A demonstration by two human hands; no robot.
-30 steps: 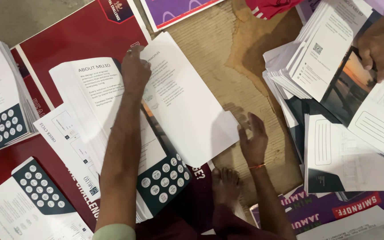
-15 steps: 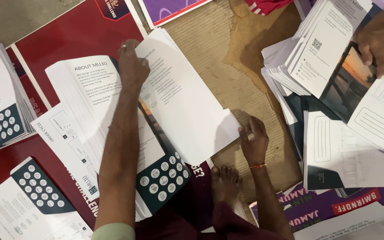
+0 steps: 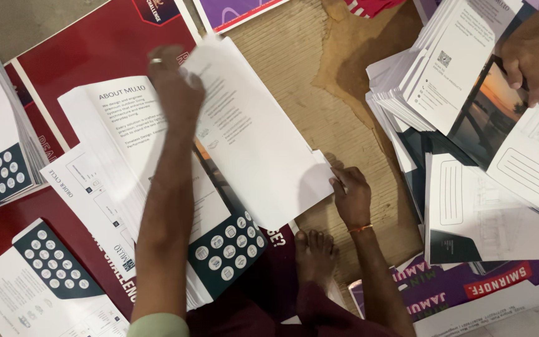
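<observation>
left hand (image 3: pixel 176 87): blurred, fingers curled over top edge of white printed paper sheet (image 3: pixel 254 137) | right hand (image 3: pixel 350 196): pinching the sheet's lower right corner | sheet: lying tilted across stack of white leaflets (image 3: pixel 126 156), on red poster (image 3: pixel 95 43)

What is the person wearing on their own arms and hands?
The left hand has a ring on one finger, and a pale green sleeve edge shows on that arm. The right hand has a thin orange band at the wrist. Both forearms are bare.
</observation>
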